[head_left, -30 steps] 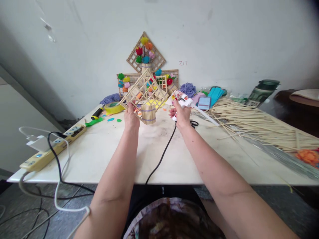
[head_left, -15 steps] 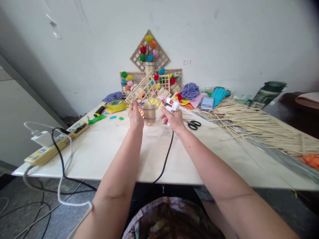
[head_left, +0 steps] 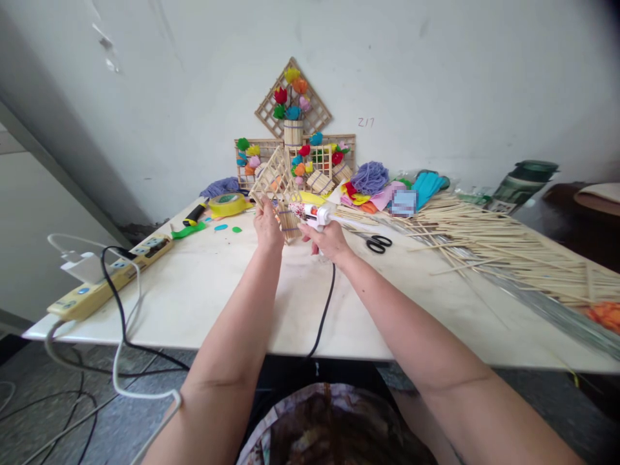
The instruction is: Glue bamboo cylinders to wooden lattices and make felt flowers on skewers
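My left hand [head_left: 268, 227] is closed on the lower left edge of a small wooden lattice [head_left: 272, 174], which is tilted up off the table. A white glue gun [head_left: 316, 217] with a speckled front part is gripped in my right hand [head_left: 330, 240]; its front end points left, close to the lattice. Behind both hands stands a small bundle of sticks [head_left: 290, 226], partly hidden by them. A black cord [head_left: 325, 310] runs from the glue gun down over the table's front edge.
Finished lattices with felt flowers [head_left: 293, 113] lean on the wall. Yellow tape [head_left: 227, 205] and a power strip [head_left: 111, 278] lie left. Black-handled scissors [head_left: 378, 243], purple yarn [head_left: 371, 177], felt pieces and many thin sticks [head_left: 504, 242] lie right; a green bottle [head_left: 523, 184] is beyond.
My right hand has moved left with the glue gun, closer to the lattice. The lattice has turned in my left hand and now covers part of the stick bundle.
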A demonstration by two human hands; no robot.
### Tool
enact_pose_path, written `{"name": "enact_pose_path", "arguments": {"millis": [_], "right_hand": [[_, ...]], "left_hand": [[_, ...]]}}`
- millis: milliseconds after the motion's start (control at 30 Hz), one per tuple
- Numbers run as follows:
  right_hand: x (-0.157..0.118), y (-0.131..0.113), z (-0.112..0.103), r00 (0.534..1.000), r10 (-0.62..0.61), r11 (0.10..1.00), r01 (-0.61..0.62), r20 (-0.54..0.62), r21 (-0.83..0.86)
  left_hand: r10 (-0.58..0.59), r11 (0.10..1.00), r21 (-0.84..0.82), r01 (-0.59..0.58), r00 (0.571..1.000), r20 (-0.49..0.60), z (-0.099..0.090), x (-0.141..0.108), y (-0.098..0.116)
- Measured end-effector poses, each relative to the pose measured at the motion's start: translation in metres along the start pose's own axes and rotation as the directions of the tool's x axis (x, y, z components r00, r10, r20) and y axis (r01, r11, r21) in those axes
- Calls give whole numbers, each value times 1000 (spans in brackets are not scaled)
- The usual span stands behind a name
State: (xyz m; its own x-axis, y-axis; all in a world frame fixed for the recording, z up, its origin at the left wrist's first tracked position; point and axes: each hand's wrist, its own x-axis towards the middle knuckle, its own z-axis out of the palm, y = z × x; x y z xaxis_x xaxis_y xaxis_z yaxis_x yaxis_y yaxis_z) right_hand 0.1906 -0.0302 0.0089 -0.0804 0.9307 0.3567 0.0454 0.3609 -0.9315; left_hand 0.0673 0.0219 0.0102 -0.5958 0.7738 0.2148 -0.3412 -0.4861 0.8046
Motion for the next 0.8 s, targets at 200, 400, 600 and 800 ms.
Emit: {"name": "enact_pose_path", "arguments": {"millis": [200, 400, 600, 800], "right_hand": [[0, 3, 2, 1000, -3, 1000, 3, 13, -4], [1, 9, 2, 1000, 21, 1000, -21, -2, 12], [2, 13, 2, 1000, -3, 1000, 3, -4, -20], [6, 22, 3, 998, -58, 997, 57, -23, -52]], "left_hand": [[-13, 1000, -17, 13, 1000, 27, -3, 1, 0], [-18, 1000, 16, 18, 1000, 9, -1, -3, 5], [-24, 999, -21, 25, 1000, 17, 4, -6, 5], [46, 999, 18, -46, 998, 38, 5, -7, 2]]}}
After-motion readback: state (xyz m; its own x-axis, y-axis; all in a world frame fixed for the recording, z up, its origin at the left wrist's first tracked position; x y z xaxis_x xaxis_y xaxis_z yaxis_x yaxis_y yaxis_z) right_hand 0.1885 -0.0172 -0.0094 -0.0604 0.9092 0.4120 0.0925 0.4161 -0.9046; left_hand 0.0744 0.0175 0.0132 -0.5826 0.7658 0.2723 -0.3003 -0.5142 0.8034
